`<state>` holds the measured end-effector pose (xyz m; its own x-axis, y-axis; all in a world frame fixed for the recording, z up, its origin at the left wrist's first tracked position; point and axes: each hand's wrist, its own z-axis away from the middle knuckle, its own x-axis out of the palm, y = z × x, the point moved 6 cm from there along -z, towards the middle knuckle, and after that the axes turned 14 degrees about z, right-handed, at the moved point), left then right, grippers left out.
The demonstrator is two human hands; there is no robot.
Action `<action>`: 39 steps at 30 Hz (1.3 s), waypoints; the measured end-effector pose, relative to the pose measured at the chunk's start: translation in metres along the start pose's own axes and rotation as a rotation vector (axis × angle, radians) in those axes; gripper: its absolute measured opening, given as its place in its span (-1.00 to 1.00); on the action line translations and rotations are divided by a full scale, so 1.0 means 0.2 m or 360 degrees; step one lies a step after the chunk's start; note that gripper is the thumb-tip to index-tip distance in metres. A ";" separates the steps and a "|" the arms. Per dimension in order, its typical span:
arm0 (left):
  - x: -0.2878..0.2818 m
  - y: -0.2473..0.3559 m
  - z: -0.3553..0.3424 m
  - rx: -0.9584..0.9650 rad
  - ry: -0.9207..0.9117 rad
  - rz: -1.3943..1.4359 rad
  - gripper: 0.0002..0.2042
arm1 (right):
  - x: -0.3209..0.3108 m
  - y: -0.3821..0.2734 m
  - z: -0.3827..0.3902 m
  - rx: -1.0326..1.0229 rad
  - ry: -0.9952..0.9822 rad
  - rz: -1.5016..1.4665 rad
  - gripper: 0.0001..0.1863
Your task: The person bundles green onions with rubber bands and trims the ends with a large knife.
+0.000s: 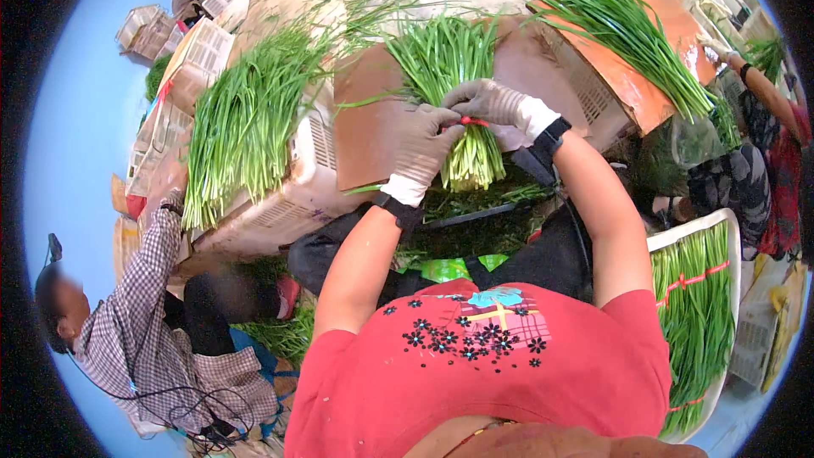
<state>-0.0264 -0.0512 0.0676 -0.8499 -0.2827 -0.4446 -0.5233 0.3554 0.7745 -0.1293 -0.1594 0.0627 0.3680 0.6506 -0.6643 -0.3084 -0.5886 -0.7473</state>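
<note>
A thick bunch of garlic chives [445, 55] lies before me, leaves pointing away and pale stem ends toward me. A red tie [473, 121] crosses it near the stems. My left hand [424, 146], in a greyish glove, is closed at the left end of the tie, fingertips pinched together against the bunch. From above right, my right hand [490, 104], gloved the same way, bends over the stalks with its fingers closed on the tie. Between the fingers, the tie's exact shape is partly hidden.
Loose chives lie on a crate [284, 220] at left, beside a co-worker in a checked shirt [140, 322]. More chives [632, 42] rest on an orange board at right, near another person's arm [767, 97]. A white crate [731, 288] holds red-tied bunches at lower right.
</note>
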 end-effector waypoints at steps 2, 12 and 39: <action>0.03 0.02 -0.03 -0.0014 -0.0049 0.0055 -0.82 | -0.01 0.05 -0.03 0.0128 -0.0001 0.0060 -0.68; 0.10 -0.11 -0.10 0.0216 -0.0181 -0.0448 -0.81 | -0.05 0.04 -0.04 0.0245 0.0069 0.0335 -0.68; -0.02 0.14 -0.03 0.0176 -0.0143 0.0129 -0.86 | -0.01 -0.08 -0.03 -0.0559 0.0391 0.1099 -0.60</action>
<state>-0.0369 -0.0446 0.0947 -0.8892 -0.1697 -0.4249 -0.4519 0.4711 0.7575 -0.1201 -0.1541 0.0758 0.3899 -0.0140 -0.9207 -0.2580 -0.9615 -0.0946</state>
